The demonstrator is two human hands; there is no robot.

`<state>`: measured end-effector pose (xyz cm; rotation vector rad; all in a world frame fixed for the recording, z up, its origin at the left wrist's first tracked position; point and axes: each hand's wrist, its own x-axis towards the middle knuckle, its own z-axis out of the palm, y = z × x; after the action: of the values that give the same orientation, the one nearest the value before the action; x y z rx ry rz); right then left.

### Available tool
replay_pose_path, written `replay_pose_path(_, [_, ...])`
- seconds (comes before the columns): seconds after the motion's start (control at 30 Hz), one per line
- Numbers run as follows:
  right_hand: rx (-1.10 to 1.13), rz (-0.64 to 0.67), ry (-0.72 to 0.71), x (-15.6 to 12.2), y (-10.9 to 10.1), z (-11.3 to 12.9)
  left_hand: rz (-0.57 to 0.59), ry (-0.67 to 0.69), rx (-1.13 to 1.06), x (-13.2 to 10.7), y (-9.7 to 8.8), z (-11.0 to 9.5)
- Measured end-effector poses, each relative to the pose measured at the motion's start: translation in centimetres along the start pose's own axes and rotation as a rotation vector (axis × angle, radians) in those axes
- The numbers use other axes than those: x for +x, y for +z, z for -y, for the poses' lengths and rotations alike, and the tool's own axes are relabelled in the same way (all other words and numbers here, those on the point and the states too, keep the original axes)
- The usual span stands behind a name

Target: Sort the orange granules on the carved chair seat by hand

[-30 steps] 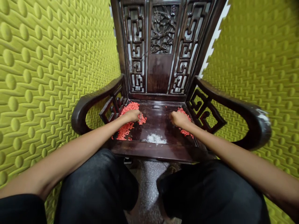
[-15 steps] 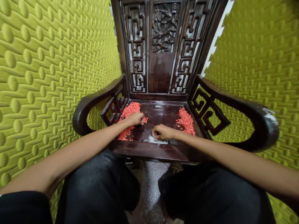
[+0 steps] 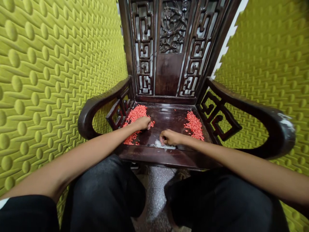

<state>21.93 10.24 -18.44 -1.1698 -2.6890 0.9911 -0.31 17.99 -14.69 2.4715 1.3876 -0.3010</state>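
Note:
On the dark wooden chair seat (image 3: pixel 164 116), small red-orange pieces lie in a large heap (image 3: pixel 138 112) at the left and a smaller heap (image 3: pixel 195 125) at the right. My left hand (image 3: pixel 145 122) is closed at the inner edge of the left heap; its fingertips are hidden, so what it holds does not show. A patch of small whitish, clear pieces (image 3: pixel 164 146) lies near the seat's front edge. Over that patch my right hand (image 3: pixel 169 138) has its fingers curled in a pinch. Anything between those fingertips is too small to make out.
Curved wooden armrests (image 3: pixel 87 117) flank the seat, and a carved backrest (image 3: pixel 169 74) rises behind it. Yellow-green padded walls (image 3: pixel 48 80) stand close on both sides. My knees (image 3: pixel 106 187) are just before the seat, above a speckled floor (image 3: pixel 156 187).
The whole view has shifted slightly, so the chair sits a little farther right. My right fingers have drawn closer together over the whitish patch. The left hand stays by the left heap.

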Motion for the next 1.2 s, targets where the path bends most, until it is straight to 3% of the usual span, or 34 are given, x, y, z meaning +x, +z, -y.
replay_pose_path(0.33, [0.032,-0.051,-0.012,-0.1,-1.1,1.3,0.04,-0.024,-0.024,0.4,0.1,0.5])
replay_pose_path(0.73, [0.12,-0.091,0.074,-0.2,-1.7,1.1,-0.06,-0.021,-0.12,0.4,-0.7,0.3])
replay_pose_path(1.2, [0.185,-0.111,0.067,-0.6,-2.4,1.6,-0.192,0.136,-0.455,0.8,-1.7,0.5])
